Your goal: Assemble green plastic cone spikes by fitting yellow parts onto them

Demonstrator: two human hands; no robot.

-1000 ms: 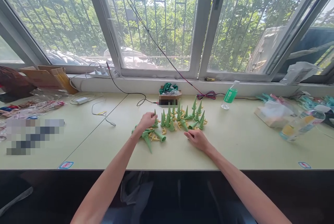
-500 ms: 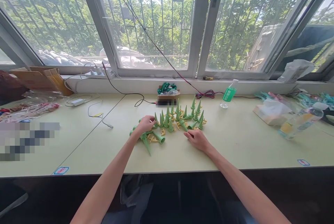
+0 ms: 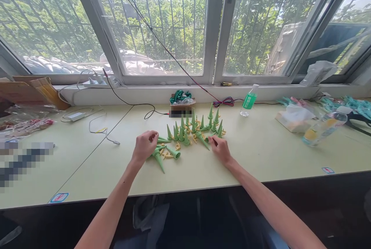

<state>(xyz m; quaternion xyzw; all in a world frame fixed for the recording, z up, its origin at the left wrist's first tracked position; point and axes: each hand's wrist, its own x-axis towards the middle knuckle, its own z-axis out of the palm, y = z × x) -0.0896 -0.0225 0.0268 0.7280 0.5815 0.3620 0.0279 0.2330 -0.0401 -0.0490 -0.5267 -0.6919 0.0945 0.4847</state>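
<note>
Left of the frame's centre, my left hand has its fingers curled beside some lying green cones; I can't tell whether it has hold of one. Next come small yellow pieces, then upright green cones grouped mid-frame. Just right of centre, my right hand is curled at the group's edge, whatever it may grip hidden. Farther right stands a green-labelled bottle.
</note>
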